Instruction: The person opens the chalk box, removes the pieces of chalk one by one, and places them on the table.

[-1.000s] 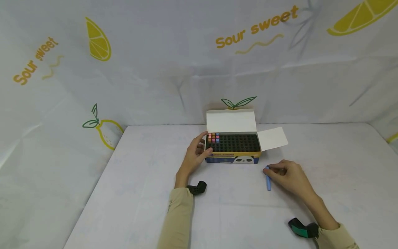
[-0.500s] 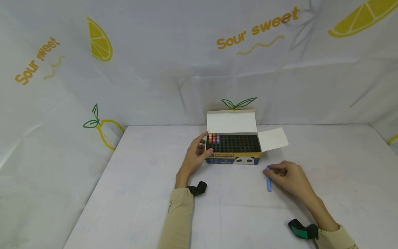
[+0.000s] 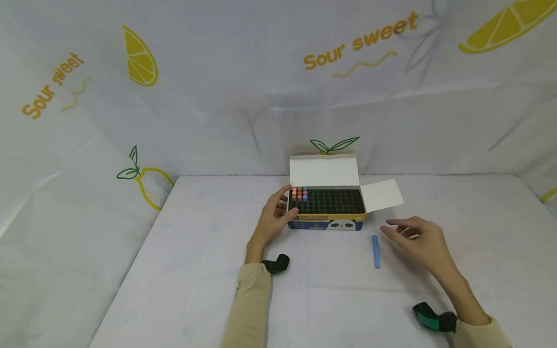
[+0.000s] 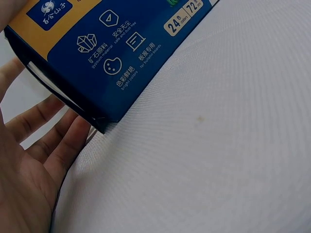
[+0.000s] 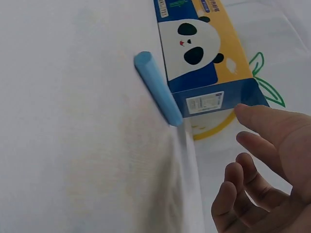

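Observation:
A blue and yellow chalk box [image 3: 325,221] with a panda on its front stands with its lid raised. Several pink, orange and blue chalks [image 3: 299,192] fill the back left holes of its black insert [image 3: 335,200]. My left hand [image 3: 271,220] holds the box by its left end, thumb at the front corner and index fingertip at the back one; the other fingers [image 4: 51,131] lie beside the end wall. On the table lies one light blue chalk [image 3: 376,251]. Just right of that chalk hovers my right hand [image 3: 424,241], fingers parted and holding nothing.
The box's raised lid [image 3: 323,170] leans back near the hanging cloth [image 3: 243,121]. A white end flap [image 3: 382,194] sticks out to the right. White cloth covers the table [image 3: 322,299]. Dark camera mounts [image 3: 278,263] sit at both wrists.
My right hand has let go of the blue chalk, which now lies on the table, and has moved right and slightly away from it. My left hand stays on the box.

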Action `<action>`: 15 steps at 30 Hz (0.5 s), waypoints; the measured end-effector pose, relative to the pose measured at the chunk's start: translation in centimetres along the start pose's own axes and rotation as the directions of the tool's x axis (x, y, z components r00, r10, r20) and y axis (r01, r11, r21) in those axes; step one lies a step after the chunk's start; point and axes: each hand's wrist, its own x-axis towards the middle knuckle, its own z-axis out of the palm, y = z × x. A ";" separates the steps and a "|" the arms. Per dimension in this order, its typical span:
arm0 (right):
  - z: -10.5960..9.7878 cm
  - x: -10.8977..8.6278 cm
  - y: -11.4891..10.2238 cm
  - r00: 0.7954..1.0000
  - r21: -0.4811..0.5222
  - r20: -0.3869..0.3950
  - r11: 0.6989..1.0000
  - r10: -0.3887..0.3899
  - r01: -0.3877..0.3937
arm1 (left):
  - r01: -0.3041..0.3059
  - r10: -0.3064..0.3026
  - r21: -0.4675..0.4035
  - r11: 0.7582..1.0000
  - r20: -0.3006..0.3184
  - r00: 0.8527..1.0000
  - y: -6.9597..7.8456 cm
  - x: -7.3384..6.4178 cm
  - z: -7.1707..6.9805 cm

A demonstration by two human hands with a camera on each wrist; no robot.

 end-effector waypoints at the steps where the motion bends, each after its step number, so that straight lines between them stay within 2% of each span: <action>1: -0.3 0.0 -0.2 1.000 0.012 -0.002 1.000 0.004 -0.004 | -0.001 0.001 0.001 1.000 -0.001 1.000 0.0 0.0 0.0; 8: -2.2 0.5 -1.8 0.999 0.132 -0.033 0.991 -0.011 0.015 | 0.006 -0.006 0.015 1.000 -0.003 1.000 0.0 0.1 0.0; 15: -1.2 2.5 -4.9 0.994 0.247 -0.072 0.965 -0.076 0.092 | 0.005 -0.005 0.008 1.000 -0.003 1.000 0.0 0.0 0.0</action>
